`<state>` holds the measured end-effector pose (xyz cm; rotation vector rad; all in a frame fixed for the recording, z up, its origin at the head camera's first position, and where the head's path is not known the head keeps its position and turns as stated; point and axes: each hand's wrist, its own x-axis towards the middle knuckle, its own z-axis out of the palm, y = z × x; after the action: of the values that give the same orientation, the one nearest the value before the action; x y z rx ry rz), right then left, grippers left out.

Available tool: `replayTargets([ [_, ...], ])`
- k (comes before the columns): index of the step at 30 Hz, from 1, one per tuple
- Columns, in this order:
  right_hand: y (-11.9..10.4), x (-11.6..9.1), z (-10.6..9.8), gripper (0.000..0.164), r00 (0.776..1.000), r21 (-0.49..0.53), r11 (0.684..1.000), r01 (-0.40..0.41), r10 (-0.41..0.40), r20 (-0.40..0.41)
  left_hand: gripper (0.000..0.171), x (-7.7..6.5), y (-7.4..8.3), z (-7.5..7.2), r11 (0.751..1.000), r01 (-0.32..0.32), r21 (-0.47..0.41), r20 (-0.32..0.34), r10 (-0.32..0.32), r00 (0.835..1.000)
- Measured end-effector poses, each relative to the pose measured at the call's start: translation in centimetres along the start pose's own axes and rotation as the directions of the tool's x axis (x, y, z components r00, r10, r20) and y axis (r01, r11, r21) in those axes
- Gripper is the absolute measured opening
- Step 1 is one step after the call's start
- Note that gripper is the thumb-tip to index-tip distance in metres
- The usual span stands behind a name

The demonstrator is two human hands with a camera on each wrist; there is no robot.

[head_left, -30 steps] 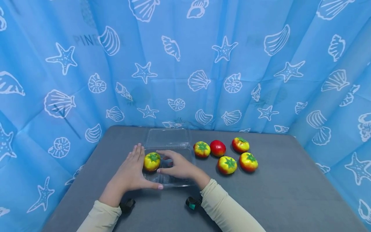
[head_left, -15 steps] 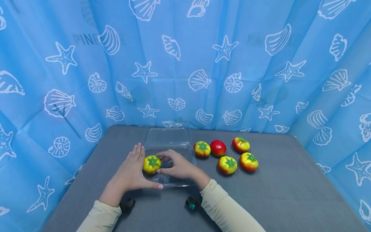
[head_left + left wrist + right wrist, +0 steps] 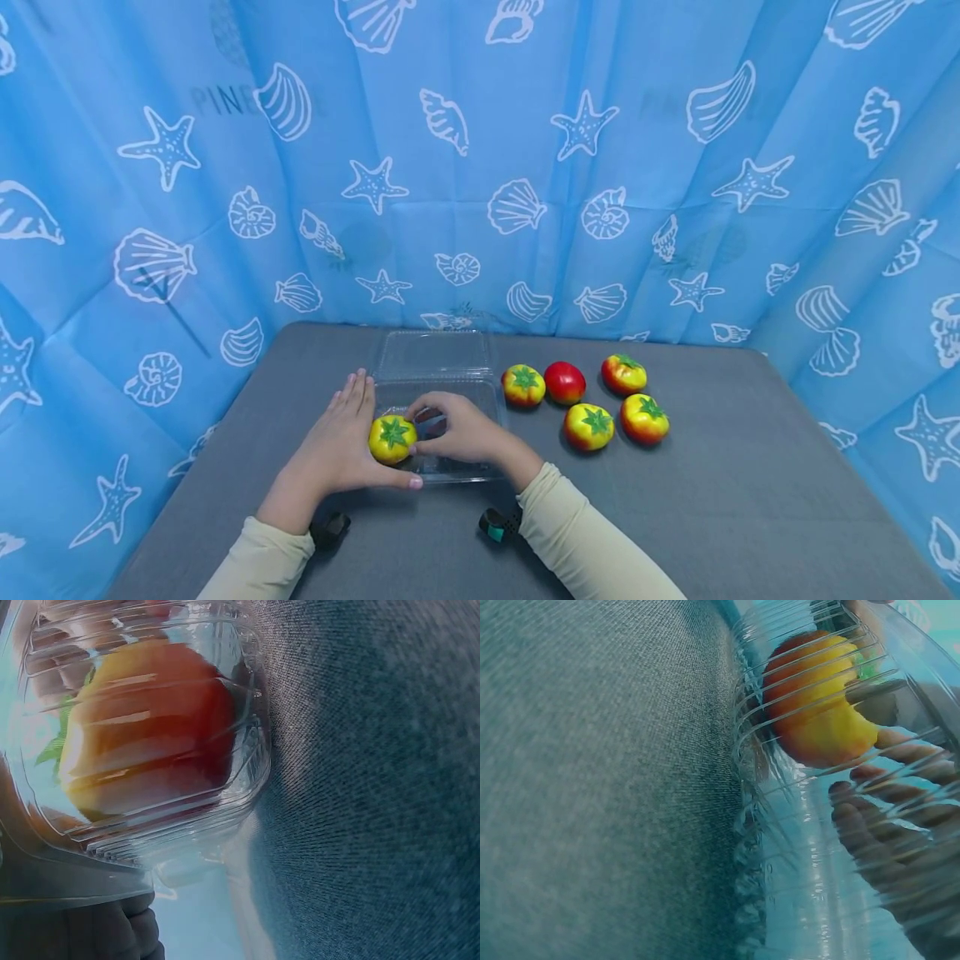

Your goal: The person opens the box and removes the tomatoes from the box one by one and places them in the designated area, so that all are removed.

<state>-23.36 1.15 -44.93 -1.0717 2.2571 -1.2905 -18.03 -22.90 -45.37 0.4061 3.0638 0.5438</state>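
Observation:
A clear plastic clamshell box (image 3: pixel 463 390) stands with its lid laid back toward the curtain. In its left part sits a yellow-and-red artificial tomato (image 3: pixel 392 439) with a green star-shaped leaf on top. My right hand (image 3: pixel 463 433) reaches over the box, its curled index finger and thumb holding the tomato at its right side. Straight fingers of my left hand (image 3: pixel 337 442) lie along the box's left side, thumb stretched along the front edge. Both wrist views show the tomato (image 3: pixel 154 727) through the ribbed plastic wall; the right one also shows fingers (image 3: pixel 885 840) behind it.
Right of the box stand several more artificial tomatoes, including a plain red one (image 3: pixel 564 383) and a yellow-red one (image 3: pixel 588 427). A grey cloth (image 3: pixel 712 500) covers the table. A blue shell-patterned curtain (image 3: pixel 480 175) hangs behind it.
The tomato in the box has shifted slightly toward me and turned so its green leaf faces up more. My right thumb and index finger have shifted slightly; my left hand has stayed still.

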Motion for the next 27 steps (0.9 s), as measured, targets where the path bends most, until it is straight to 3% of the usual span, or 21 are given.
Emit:
replayTargets([
  [13, 0.19, 0.29, 0.21, 0.050, 0.999, -0.018, 1.000, -0.016, 0.016, 0.029, 0.155, -0.07, -0.02, -0.03, 1.000, -0.003, -0.012, -0.001, 0.003, 1.000],
  [27, -0.08, 0.38, 0.33, 0.045, 1.000, -0.017, 1.000, -0.003, 0.004, 0.020, 0.157, -0.08, 0.00, -0.09, 1.000, 0.008, -0.022, 0.014, -0.008, 1.000],
])
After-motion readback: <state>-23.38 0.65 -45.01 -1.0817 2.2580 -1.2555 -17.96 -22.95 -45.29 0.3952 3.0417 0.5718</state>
